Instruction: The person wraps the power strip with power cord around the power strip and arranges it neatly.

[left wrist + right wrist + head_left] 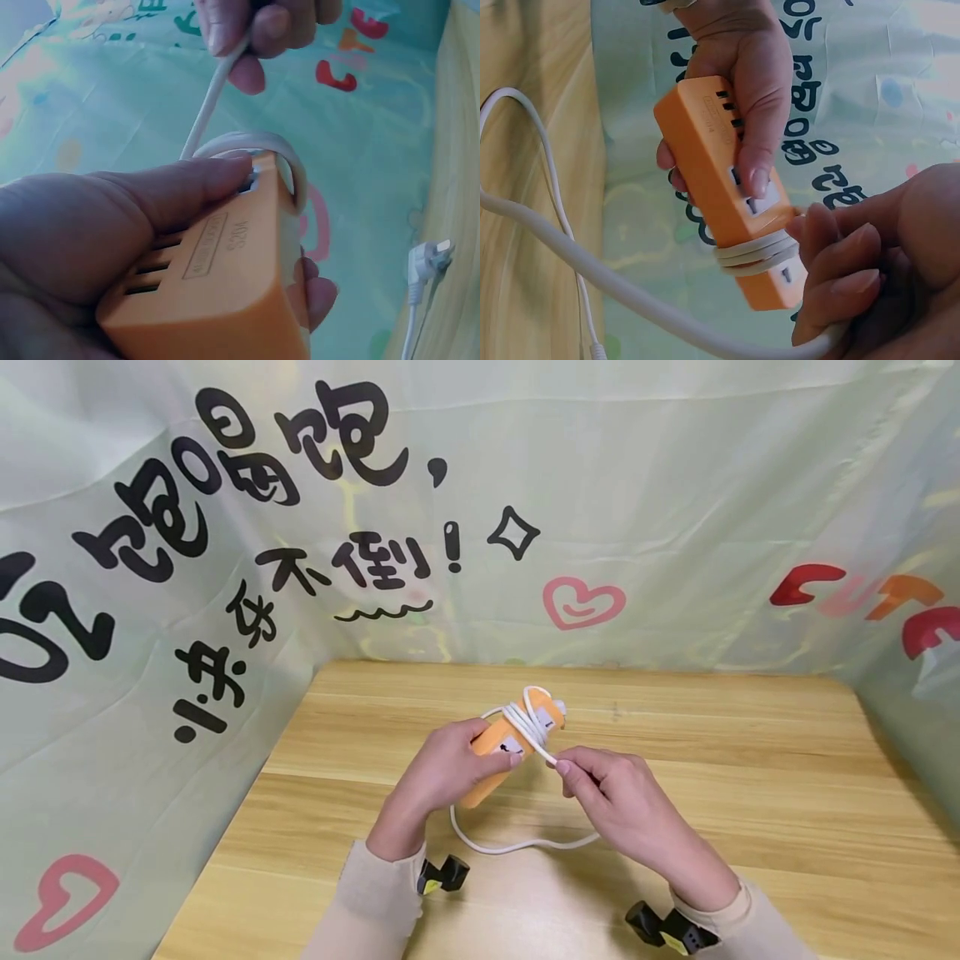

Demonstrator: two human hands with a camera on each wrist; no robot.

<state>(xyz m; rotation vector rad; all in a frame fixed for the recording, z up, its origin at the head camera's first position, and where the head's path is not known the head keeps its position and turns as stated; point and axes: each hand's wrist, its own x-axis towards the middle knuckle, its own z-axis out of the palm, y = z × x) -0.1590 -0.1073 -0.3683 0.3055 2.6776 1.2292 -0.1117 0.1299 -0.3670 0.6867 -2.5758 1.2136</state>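
Note:
My left hand (442,768) grips an orange power strip (483,789) above the table, its thumb lying across the socket side. Several turns of white power cord (527,725) wrap around the strip's far part. With thumb and fingertips, my right hand (622,793) pinches the cord just right of the strip, the stretch between drawn straight. In the left wrist view, USB slots (154,266) and printed lettering show on the strip's end. A loose length of cord (615,281) hangs from the right hand in the right wrist view.
A white plug (427,264) on the cord rests on the wooden table (750,777) in the left wrist view. Printed cloth (675,510) with black characters, hearts and coloured letters walls the table at the back and sides. Both wrists carry small black cameras (453,872).

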